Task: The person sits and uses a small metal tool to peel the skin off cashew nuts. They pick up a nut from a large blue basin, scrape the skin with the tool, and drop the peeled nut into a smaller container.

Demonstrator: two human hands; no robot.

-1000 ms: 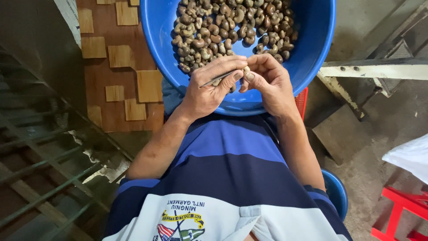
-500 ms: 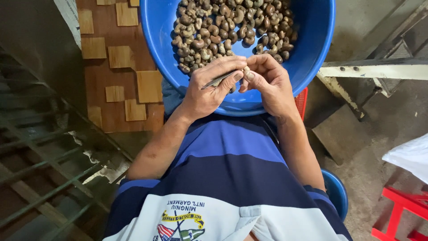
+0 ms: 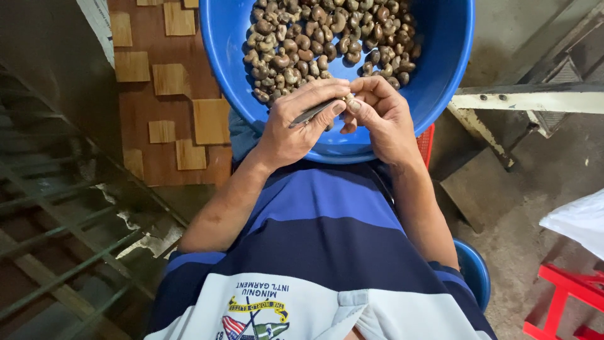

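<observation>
— Bare concrete floor (image 3: 503,208) is seen on the right, patterned wood panelling (image 3: 170,119) on the far left and metal steps (image 3: 63,252) on the near left. What is held?

— A thin metal pick (image 3: 313,113) is gripped in the left hand (image 3: 296,123), pinched between thumb and curled fingers, its tip laid against a small nut (image 3: 348,99).

— And the nut?

— It is pinched by the fingertips of the right hand (image 3: 380,116), the other fingers folded close. Both hands are held over the near rim of a large blue basin (image 3: 440,75), which is rested on the lap and filled with brown cashew nuts (image 3: 327,38). Whether the held nut is shelled cannot be told; it is mostly covered.

— Anything else?

— A red plastic stool (image 3: 560,296) is shown near right, beside a white sack (image 3: 582,220).
</observation>
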